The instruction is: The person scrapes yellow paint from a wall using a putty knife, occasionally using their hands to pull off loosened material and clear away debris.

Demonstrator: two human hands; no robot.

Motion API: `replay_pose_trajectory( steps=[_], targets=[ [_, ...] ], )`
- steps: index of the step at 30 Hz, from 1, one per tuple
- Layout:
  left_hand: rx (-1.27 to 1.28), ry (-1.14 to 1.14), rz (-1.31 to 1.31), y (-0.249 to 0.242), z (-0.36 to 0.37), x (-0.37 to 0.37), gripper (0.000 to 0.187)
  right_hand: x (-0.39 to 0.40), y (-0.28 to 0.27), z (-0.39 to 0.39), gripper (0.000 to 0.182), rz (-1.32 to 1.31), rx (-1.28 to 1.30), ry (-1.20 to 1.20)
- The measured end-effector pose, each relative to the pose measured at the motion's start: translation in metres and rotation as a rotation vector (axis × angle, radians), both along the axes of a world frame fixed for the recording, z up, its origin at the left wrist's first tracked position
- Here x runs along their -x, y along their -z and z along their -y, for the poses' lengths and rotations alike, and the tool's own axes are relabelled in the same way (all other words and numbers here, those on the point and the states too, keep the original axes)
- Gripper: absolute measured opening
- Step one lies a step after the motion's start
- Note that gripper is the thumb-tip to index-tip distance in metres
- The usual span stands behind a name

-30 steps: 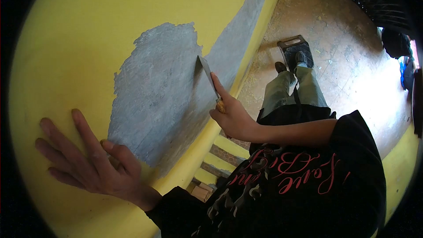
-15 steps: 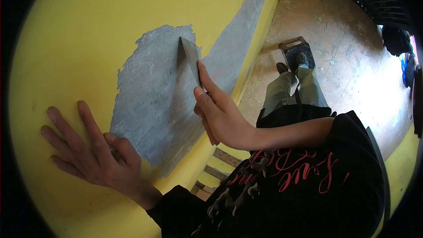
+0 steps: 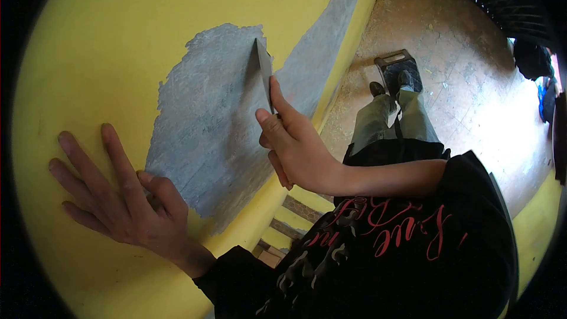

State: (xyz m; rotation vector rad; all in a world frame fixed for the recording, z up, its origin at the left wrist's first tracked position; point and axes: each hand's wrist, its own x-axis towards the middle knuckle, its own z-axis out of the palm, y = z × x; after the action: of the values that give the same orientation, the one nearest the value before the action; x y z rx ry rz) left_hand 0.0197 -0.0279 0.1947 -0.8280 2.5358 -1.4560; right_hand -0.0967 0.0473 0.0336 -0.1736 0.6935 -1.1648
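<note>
Compared with a second ago, the scraper has climbed to the upper edge of the grey patch on the yellow wall, suggesting another stroke there. The right hand has its fingers closed around the handle, forefinger along the blade. The left hand lies spread flat, holding nothing.

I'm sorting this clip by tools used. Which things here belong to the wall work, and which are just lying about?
In use:
right hand gripping the scraper
grey patch under the blade
yellow wall
left hand flat on the wall

Lying about:
tray on the floor by the feet
black crate
</note>
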Motion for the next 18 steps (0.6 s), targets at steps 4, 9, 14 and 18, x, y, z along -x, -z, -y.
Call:
replay_pose_trajectory(
  steps=[4,9,14,18],
  targets=[
    [-0.002,0.010,-0.004,0.000,-0.001,0.001,0.056,-0.002,-0.004,-0.007,0.068,0.002,0.057,-0.080],
    [-0.014,0.039,-0.003,0.000,0.002,0.000,0.058,0.001,-0.007,-0.009,0.065,-0.019,0.040,-0.108],
    [-0.016,0.043,-0.038,0.002,0.003,-0.002,0.059,0.008,0.007,-0.001,0.068,0.000,0.010,-0.055],
    [-0.013,0.039,-0.008,0.000,0.004,-0.003,0.060,0.007,0.008,-0.001,0.067,-0.060,0.011,-0.075]
  ],
)
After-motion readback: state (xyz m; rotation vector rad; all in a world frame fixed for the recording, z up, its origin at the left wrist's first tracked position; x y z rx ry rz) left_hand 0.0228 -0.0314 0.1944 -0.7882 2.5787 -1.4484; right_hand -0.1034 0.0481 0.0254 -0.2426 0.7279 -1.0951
